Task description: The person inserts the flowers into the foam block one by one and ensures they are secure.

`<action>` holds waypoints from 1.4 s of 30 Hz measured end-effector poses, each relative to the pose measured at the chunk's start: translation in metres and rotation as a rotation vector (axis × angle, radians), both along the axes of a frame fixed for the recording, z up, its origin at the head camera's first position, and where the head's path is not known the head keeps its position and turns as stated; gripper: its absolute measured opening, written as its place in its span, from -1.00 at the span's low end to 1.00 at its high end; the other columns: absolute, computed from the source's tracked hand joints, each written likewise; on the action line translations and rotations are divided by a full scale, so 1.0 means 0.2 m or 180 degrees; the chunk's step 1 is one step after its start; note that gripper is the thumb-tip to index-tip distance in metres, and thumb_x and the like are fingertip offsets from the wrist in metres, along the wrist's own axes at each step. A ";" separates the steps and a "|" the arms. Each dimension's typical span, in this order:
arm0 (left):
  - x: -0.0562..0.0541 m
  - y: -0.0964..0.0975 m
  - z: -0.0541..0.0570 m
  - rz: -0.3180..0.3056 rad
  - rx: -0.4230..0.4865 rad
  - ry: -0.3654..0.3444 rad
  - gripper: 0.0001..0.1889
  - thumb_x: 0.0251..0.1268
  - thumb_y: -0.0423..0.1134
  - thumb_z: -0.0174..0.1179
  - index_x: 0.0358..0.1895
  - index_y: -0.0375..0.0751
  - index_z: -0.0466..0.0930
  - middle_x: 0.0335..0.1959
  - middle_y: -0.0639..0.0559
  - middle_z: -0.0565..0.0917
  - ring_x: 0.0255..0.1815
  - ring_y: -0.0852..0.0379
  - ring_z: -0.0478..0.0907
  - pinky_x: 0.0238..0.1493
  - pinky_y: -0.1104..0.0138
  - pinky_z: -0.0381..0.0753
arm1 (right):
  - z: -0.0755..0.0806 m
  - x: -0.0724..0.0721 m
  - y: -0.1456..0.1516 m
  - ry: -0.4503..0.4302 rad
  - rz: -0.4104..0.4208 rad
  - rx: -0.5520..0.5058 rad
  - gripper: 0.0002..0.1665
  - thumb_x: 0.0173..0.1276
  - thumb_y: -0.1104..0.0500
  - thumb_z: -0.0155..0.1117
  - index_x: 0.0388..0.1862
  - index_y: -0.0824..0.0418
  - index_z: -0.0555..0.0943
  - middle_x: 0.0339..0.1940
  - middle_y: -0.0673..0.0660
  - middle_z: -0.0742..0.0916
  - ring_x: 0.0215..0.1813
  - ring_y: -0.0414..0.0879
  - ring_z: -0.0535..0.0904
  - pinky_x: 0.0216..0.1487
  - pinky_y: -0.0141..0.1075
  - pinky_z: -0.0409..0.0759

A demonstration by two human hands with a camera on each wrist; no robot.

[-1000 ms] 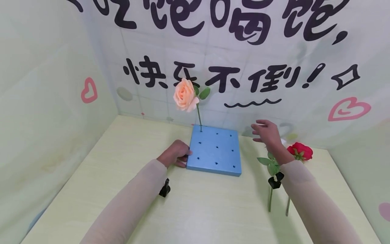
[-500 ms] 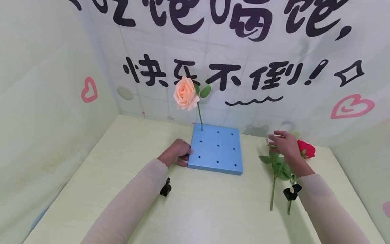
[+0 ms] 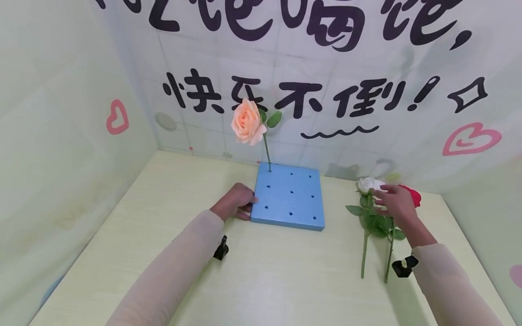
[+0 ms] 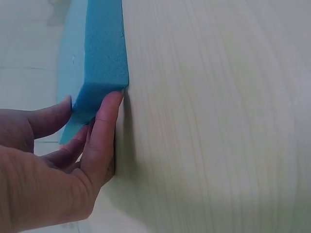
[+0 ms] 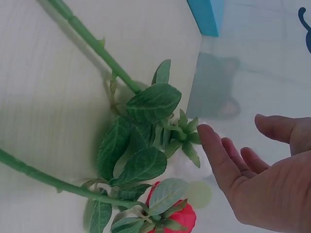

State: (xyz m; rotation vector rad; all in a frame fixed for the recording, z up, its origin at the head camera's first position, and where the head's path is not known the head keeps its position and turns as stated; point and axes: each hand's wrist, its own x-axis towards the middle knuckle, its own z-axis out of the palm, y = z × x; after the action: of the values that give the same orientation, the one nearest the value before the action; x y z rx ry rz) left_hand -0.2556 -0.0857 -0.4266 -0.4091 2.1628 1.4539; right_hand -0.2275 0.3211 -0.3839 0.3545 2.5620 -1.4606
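White rose [image 3: 368, 185]: lies on the tabletop [image 3: 261, 280] at 3 o'clock from the blue board [image 3: 280, 201], flower toward the back wall [image 3: 204, 131], stem end toward 6.
Board edges: the 12 o'clock edge sits near the wall; a strip of tabletop separates the 3 o'clock edge from the white rose's leaves.
Tabletop room: broad pale wood-grain stretches from the board's near edge toward 6 and 8 o'clock.
Red rose [image 3: 414, 197]: just beside the white one on its 4 o'clock side, leaves crowded together, partly hidden behind my hand.
Peach rose [image 3: 247, 123]: stands in the board's 11 o'clock hole, leaning slightly toward 11.
Left hand [image 3: 238, 199]: at 9 o'clock I pinch the board's edge, thumb at its top face, fingers lower.
Right hand [image 3: 394, 202]: reaching in from 5 o'clock, I have thumb and fingers spread, fingertips at the white rose's sepals; I cannot tell whether they touch.
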 end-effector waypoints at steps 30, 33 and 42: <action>0.00 0.01 -0.01 -0.0045 0.0002 0.0051 -0.84 0.39 -0.37 0.13 -0.07 -0.37 0.56 -0.46 -0.11 0.52 -0.45 0.05 0.50 -0.46 0.20 0.76 | -0.22 -0.03 0.03 -0.0297 0.0047 0.0782 -0.46 0.39 0.14 0.16 0.13 0.59 0.45 -0.15 0.33 0.62 -0.32 -0.12 0.60 -0.34 -0.36 0.71; 0.00 0.01 -0.02 -0.0036 0.0001 0.0038 -0.84 0.39 -0.37 0.13 -0.07 -0.37 0.56 -0.47 -0.12 0.52 -0.46 0.05 0.50 -0.46 0.19 0.76 | -0.25 -0.02 0.03 -0.0204 0.0073 0.0974 -0.50 0.36 0.13 0.19 0.03 0.58 0.53 -0.27 0.27 0.65 -0.46 -0.19 0.58 -0.44 -0.38 0.66; 0.01 -0.01 -0.02 0.0013 0.0028 0.0053 -0.85 0.38 -0.36 0.15 -0.10 -0.39 0.54 -0.48 -0.12 0.49 -0.45 0.03 0.50 -0.45 0.18 0.76 | -0.32 -0.05 -0.01 0.0104 0.0100 0.1388 -0.62 0.27 0.10 0.25 -0.23 0.46 0.67 -0.51 0.12 0.66 -0.59 -0.17 0.50 -0.56 -0.35 0.50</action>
State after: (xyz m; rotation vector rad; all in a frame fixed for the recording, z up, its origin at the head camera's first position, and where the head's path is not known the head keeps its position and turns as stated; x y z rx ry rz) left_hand -0.2537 -0.0875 -0.4308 -0.3999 2.1689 1.4737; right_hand -0.2374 0.3191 -0.4484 0.3448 2.8844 -0.8913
